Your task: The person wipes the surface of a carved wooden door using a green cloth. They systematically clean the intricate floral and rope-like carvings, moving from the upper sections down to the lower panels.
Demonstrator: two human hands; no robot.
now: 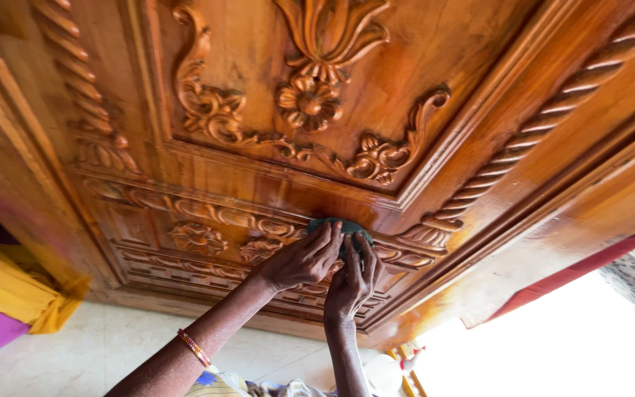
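Two hands press a dark green pad against a carved wooden door.

Seen from the room, the left hand and right hand meet at about 6 o'clock in the view, both flattened on a dark green scrubbing pad that sits on a carved band of the glossy wooden door, just below the floral panel at 12 o'clock. Neither grip is a closed fist; fingers lie spread over the pad, holding it to the wood. The pad looks soft, light and pliable, best held flat under the fingertips so it follows the carving. A bangle circles the left wrist; yellow and purple cloth hangs at 9 o'clock.
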